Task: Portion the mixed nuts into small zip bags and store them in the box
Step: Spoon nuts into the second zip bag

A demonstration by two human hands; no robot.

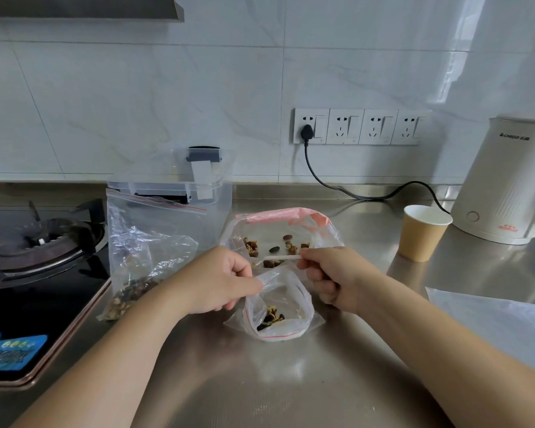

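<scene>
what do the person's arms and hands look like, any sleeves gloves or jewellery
Both forearms are bare up to the edge of the picture, with no sleeve in view. The left hand and the right hand are bare too: no gloves, and no rings, watch or bracelet visible on either wrist.

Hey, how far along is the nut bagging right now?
Early. Done: nothing is sealed, and no filled bag shows in the clear box. In hand: the left hand holds open a small zip bag with only a few nuts in it, while the right hand holds a white spoon. Left: nuts remain in the pink-topped bag and the big zip bag.
</scene>
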